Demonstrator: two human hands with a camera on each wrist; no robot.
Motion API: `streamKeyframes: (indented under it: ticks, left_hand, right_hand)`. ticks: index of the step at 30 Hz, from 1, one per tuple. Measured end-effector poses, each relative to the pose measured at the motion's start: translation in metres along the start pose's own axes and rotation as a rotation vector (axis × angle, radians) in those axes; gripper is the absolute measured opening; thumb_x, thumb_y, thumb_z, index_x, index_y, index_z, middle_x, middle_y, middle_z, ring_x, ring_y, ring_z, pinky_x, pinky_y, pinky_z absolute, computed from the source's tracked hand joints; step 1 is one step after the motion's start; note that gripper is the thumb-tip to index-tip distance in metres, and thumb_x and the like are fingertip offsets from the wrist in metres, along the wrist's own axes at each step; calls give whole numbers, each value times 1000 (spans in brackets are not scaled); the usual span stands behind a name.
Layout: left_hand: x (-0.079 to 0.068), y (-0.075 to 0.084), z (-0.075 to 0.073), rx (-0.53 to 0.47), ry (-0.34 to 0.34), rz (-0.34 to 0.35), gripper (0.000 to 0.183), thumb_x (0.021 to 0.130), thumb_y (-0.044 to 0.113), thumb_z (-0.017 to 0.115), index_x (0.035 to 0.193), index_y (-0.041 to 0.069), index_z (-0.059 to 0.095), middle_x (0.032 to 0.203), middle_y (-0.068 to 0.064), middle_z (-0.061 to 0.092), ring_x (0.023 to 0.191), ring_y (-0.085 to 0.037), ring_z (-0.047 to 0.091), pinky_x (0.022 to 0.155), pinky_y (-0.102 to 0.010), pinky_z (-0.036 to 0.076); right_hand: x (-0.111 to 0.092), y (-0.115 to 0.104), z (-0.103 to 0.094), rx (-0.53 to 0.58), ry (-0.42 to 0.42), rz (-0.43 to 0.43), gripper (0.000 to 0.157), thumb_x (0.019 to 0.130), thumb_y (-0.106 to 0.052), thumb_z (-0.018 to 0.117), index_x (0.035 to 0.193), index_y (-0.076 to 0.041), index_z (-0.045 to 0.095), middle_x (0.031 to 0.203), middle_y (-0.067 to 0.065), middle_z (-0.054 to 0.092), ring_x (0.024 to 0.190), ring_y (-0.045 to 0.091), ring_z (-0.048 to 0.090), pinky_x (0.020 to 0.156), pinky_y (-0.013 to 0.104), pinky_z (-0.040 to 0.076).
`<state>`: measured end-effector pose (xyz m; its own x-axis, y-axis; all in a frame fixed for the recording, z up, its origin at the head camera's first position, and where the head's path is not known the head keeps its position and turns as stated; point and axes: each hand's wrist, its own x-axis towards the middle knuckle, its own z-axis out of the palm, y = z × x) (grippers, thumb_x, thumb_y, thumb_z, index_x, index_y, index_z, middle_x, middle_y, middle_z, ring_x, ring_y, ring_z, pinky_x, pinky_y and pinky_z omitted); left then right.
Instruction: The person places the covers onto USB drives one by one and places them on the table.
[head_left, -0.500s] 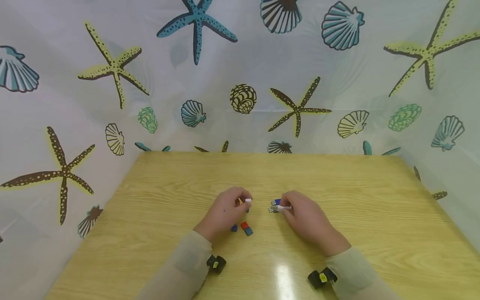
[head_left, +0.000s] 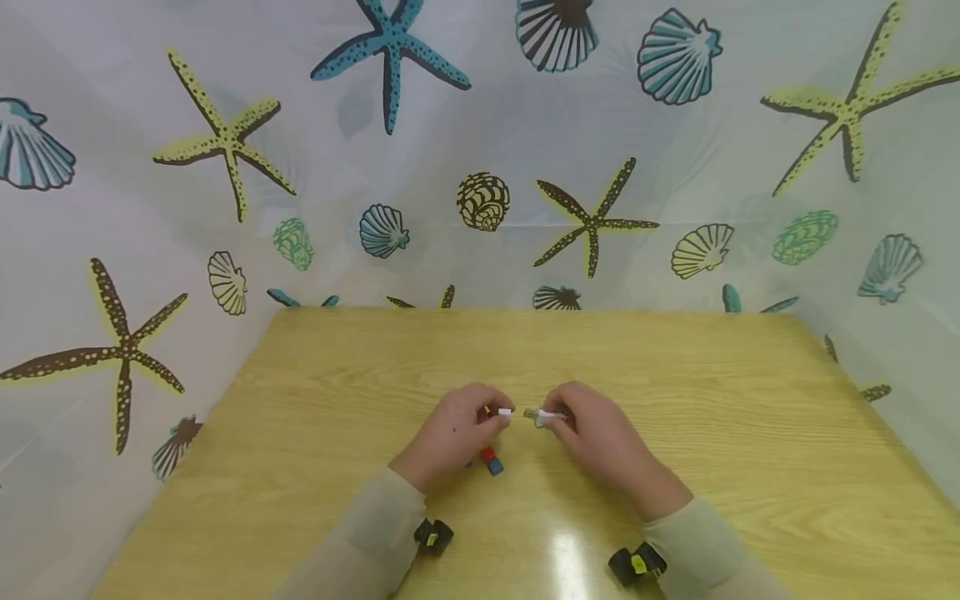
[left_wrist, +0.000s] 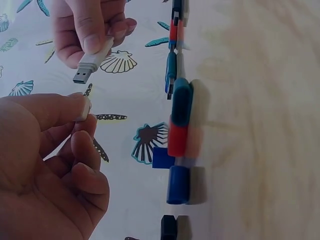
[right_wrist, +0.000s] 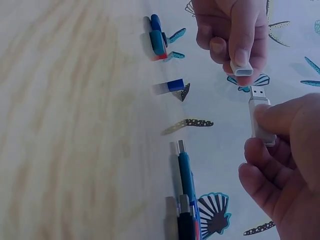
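My left hand (head_left: pixel 453 429) pinches a small white cap (right_wrist: pixel 242 70) between thumb and forefinger, its hollow end showing in the right wrist view. Across a short gap, my right hand (head_left: pixel 600 429) grips a white USB flash drive (right_wrist: pixel 260 120). The drive's bare metal plug (left_wrist: pixel 81 76) points at the cap, and the two are apart. Both are held above the table. Below the left hand lie loose caps, among them a red cap (left_wrist: pixel 178 137), a teal cap (left_wrist: pixel 182 102) and a blue cap (left_wrist: pixel 178 185).
Uncapped flash drives lie on the table near my right hand: a teal drive (right_wrist: pixel 186 172) and a dark drive (right_wrist: pixel 186 225). The wooden table (head_left: pixel 712 375) is bounded by a curtain (head_left: pixel 435 175) printed with shells and starfish.
The two hands have come closer together. The drive has moved left and the cap slightly right, narrowing the gap between plug and cap.
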<state>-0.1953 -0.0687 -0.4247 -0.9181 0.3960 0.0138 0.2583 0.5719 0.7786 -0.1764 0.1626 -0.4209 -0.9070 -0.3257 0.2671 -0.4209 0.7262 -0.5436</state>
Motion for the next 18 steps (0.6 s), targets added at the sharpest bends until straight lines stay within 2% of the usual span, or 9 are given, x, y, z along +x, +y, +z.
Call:
streamKeyframes:
  ticks: [5, 12, 18]
  left_hand:
    - [-1, 1, 1, -8, -6, -12, 13, 100, 28, 67, 112, 22, 70, 98, 7, 60, 85, -16, 56, 71, -31, 51]
    - [-3, 1, 2, -6, -9, 17, 11, 100, 28, 66, 109, 22, 71, 94, 5, 59, 79, -17, 55, 65, -31, 50]
    - [-2, 2, 2, -1, -7, 31, 7, 100, 28, 67, 106, 26, 70, 94, 6, 59, 81, -16, 55, 67, -31, 50]
  right_hand:
    - [1, -4, 0, 6, -4, -3, 8, 97, -20, 71, 99, -16, 64, 90, -8, 57, 76, 11, 52, 71, 34, 48]
    - [3, -7, 4, 7, -20, -10, 8, 97, -20, 71, 99, -17, 65, 92, -8, 58, 77, 10, 52, 71, 33, 49]
    - [3, -8, 5, -4, -27, -15, 8, 96, -19, 72, 98, -17, 64, 90, -9, 56, 75, 9, 52, 69, 31, 49]
